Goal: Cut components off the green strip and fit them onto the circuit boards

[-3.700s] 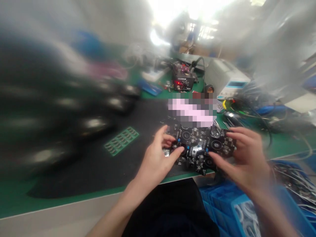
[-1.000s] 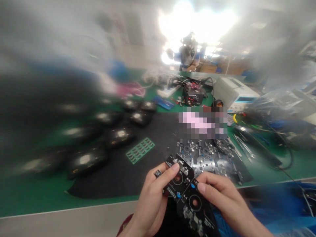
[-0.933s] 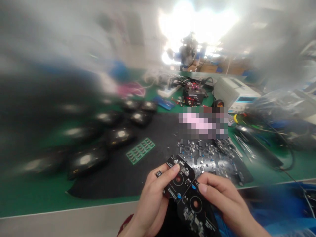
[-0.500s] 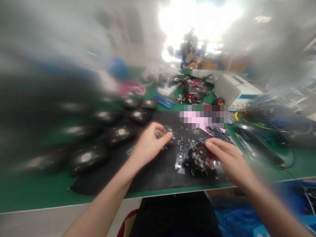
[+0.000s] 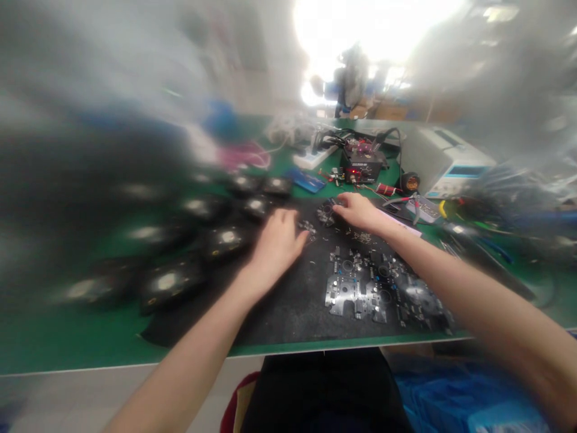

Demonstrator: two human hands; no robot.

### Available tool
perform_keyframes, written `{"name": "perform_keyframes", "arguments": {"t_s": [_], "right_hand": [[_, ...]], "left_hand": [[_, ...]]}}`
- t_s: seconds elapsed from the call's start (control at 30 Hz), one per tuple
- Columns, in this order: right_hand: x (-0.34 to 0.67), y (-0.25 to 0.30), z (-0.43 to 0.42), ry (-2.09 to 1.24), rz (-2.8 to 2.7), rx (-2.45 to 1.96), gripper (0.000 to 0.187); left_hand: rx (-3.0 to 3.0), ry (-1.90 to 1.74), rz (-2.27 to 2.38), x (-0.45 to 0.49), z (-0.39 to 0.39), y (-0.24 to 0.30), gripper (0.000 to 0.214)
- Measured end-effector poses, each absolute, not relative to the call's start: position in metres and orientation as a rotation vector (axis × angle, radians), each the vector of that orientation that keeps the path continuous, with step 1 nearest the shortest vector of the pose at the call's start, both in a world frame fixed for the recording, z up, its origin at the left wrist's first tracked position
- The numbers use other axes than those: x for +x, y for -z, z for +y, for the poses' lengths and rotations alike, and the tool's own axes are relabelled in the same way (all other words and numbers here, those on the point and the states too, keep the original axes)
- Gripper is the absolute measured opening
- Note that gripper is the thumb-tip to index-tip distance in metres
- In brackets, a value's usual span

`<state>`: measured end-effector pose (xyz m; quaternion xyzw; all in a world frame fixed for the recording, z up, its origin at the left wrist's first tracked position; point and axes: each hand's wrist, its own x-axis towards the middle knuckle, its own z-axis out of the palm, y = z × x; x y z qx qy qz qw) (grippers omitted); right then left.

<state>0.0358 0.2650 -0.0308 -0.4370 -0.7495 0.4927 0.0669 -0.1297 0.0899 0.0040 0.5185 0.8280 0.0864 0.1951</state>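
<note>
Both my arms reach to the far side of a black mat [image 5: 288,307]. My left hand [image 5: 276,243] lies palm down with its fingers stretched out, the tips beside a small black circuit piece [image 5: 309,228]. My right hand [image 5: 359,211] is farther back, its fingers curled onto another small black circuit board [image 5: 325,213]. Nearer to me, a panel of black circuit boards [image 5: 376,290] with silver parts lies flat on the mat, untouched, just left of my right forearm.
Several glossy black rounded shells [image 5: 167,282] sit in rows on the green bench at the left. At the back are a soldering station [image 5: 363,165], a white instrument [image 5: 451,163] and hand tools [image 5: 424,208]. A blue bin [image 5: 455,394] is below the bench edge.
Both hands held joined black boards close to me, split them, then carried the pieces forward. Now the hands are stretched to the mat's far side and the left hand has flattened out.
</note>
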Motion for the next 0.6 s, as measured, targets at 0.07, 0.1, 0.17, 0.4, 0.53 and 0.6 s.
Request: {"name": "perform_keyframes", "arguments": {"t_s": [0.07, 0.1, 0.17, 0.4, 0.53, 0.6], "right_hand": [[0.049, 0.023, 0.261, -1.254, -2.423, -1.277, 0.042], [0.061, 0.018, 0.257, -1.167, -2.484, -1.254, 0.044], [0.094, 0.009, 0.245, -1.030, -2.562, -1.224, 0.047], [0.224, 0.026, 0.212, -0.608, -2.695, -1.414, 0.067], [0.252, 0.044, 0.211, -0.560, -2.680, -1.547, 0.066], [0.251, 0.045, 0.210, -0.566, -2.670, -1.567, 0.065]], "left_hand": [[1.519, -0.252, 2.320, -0.118, 0.077, -0.013, 0.065], [1.548, -0.253, 2.302, -0.110, 0.069, -0.016, 0.065], [1.611, -0.244, 2.120, -0.091, 0.057, -0.021, 0.068], [1.870, 0.044, 1.662, -0.052, 0.058, -0.005, 0.119], [1.814, 0.023, 1.636, -0.057, 0.074, 0.002, 0.128], [1.768, -0.025, 1.643, -0.058, 0.077, 0.002, 0.128]]}}
